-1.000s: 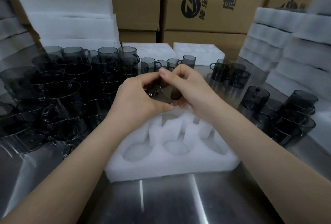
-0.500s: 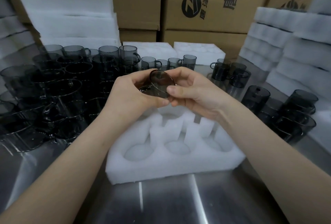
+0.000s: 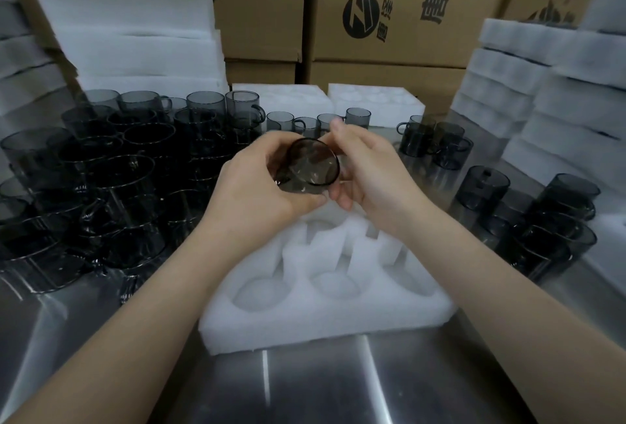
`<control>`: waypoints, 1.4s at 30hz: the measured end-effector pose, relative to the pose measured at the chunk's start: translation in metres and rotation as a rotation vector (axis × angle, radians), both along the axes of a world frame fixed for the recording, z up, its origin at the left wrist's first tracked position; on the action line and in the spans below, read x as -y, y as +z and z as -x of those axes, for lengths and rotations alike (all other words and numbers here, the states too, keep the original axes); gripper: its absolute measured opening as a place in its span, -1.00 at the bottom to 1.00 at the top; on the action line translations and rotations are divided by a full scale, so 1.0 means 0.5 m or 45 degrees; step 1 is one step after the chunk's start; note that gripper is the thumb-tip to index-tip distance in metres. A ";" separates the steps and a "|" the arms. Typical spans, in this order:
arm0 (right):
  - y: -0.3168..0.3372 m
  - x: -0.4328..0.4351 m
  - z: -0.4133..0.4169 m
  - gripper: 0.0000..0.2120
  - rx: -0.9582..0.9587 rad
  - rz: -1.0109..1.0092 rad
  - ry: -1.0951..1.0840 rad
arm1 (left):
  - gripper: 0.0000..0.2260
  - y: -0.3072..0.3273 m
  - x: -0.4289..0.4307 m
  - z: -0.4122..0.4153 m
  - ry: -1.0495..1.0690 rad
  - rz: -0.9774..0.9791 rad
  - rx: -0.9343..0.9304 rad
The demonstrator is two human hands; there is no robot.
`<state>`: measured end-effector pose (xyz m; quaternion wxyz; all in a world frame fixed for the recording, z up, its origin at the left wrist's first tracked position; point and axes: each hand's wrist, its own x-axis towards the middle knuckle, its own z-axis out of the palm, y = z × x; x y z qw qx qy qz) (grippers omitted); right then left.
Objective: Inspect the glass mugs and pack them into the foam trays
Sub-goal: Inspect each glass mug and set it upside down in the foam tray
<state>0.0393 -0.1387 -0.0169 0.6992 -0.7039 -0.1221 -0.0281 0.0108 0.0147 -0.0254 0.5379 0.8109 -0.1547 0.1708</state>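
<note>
Two grips on one smoky glass mug [image 3: 311,167]: the left grip [image 3: 254,186] wraps round its side, the right grip [image 3: 372,173] pinches the edge, so both are grasping it. It's tipped with a round end toward the camera, up in the air over the far part of the foam tray [image 3: 305,325] on the steel worktop [image 3: 338,383].
</note>
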 end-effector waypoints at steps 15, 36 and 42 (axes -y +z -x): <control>-0.001 0.028 0.006 -0.67 0.099 -0.115 0.414 | -0.42 -0.007 -0.015 -0.003 -0.206 0.369 -0.074; -0.003 0.037 -0.002 -0.61 -0.141 -0.466 0.711 | -0.57 -0.002 -0.024 -0.002 -0.337 0.496 -0.099; -0.002 0.026 0.006 -0.60 -0.074 -0.200 0.389 | -0.58 -0.002 -0.015 0.001 -0.288 0.345 -0.095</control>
